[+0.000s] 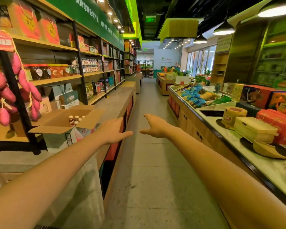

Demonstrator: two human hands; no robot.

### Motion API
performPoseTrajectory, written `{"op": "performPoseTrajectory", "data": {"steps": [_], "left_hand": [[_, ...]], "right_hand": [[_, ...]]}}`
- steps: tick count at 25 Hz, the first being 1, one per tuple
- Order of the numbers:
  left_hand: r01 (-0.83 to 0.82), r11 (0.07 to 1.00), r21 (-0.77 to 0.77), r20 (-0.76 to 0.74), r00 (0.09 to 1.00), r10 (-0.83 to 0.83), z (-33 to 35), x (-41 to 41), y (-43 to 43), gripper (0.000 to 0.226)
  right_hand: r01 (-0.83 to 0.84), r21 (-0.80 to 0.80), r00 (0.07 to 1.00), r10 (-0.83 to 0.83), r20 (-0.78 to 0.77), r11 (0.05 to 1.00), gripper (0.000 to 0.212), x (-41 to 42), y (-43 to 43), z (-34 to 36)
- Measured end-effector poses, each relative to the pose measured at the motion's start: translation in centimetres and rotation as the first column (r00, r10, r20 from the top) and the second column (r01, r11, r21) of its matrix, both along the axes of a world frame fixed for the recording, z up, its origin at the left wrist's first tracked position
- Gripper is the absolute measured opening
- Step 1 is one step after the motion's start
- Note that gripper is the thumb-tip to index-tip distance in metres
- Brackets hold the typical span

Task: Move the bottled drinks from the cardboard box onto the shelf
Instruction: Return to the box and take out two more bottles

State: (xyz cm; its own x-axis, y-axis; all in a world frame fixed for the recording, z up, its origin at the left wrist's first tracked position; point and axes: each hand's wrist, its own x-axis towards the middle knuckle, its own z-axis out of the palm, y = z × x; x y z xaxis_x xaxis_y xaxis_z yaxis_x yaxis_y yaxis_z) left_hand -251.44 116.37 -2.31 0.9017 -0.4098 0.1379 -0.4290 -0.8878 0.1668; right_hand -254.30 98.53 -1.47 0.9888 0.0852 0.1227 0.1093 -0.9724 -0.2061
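An open cardboard box [59, 123] stands on the grey counter at the left, flaps spread outward. Several small bottled drinks [75, 120] with white caps stand inside it. The wooden shelf [56, 79] with black posts rises behind the box. My left hand [114, 131] reaches forward just right of the box, fingers straight and holding nothing. My right hand [153, 125] is stretched out over the aisle, fingers relaxed and empty. Both hands are apart from the box.
A grey counter [117, 98] runs along the left under the shelves. Pink sweet-potato decorations [5, 83] hang at the near left. A display island [238, 129] with gift boxes and packets lines the right. A tiled aisle [148, 162] runs between them.
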Motion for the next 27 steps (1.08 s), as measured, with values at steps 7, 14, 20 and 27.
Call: {"op": "performPoseTrajectory", "data": {"steps": [7, 14, 20, 27], "left_hand": [[-0.201, 0.978, -0.057, 0.02, 0.979, 0.202, -1.0, 20.0, 0.0, 0.085], [-0.368, 0.929, -0.04, -0.008, 0.93, 0.368, -1.9, 36.2, 2.3, 0.086], [-0.477, 0.879, -0.023, -0.019, 0.879, 0.477, -4.9, 49.1, 6.6, 0.075], [-0.57, 0.82, -0.057, -0.05, 0.821, 0.568, -7.5, 64.1, 13.4, 0.082]], "right_hand": [[-0.225, -0.005, 0.974, 0.225, 0.006, 0.974, 0.081, 24.4, 0.4, -0.6], [-0.442, -0.067, 0.897, 0.44, -0.046, 0.895, 0.075, 43.6, 2.6, -1.6], [-0.533, -0.082, 0.846, 0.527, -0.085, 0.842, 0.075, 58.3, 6.5, -4.9], [-0.604, -0.011, 0.796, 0.603, -0.055, 0.797, 0.067, 74.5, 13.0, -5.9]]}}
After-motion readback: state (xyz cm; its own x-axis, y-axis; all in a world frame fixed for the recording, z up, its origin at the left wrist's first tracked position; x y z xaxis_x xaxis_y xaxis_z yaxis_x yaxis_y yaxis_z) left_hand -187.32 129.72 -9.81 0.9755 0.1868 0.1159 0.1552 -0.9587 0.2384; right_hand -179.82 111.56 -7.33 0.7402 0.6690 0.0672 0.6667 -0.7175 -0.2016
